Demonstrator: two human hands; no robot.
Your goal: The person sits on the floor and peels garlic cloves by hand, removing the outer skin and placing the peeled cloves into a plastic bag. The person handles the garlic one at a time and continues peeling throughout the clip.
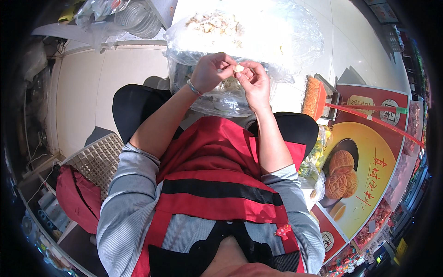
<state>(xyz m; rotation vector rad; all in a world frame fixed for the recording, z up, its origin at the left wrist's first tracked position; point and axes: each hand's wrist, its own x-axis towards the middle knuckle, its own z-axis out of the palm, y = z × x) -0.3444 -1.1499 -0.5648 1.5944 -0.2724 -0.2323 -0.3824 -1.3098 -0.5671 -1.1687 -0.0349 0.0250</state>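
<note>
A small pale piece that looks like a garlic clove (238, 68) is pinched between the fingertips of both hands. My left hand (209, 73), with a bracelet at the wrist, grips it from the left. My right hand (256, 83) holds it from the right, thumb below and fingers curled. Beyond them spreads a clear plastic bag (297, 59) with a heap of papery, light-brown skins (219, 26) on it, partly washed out by sunlight. Under my hands, closer to my red apron (214, 149), more clear plastic (225, 105) covers contents I cannot make out.
An orange broom (314, 98) with a red handle lies to the right, by a display box printed with mooncakes (367, 166). At left are a plastic lattice basket or chair back (98, 157) and a dark red bag (78, 199). Clear round lids or containers (138, 19) sit upper left.
</note>
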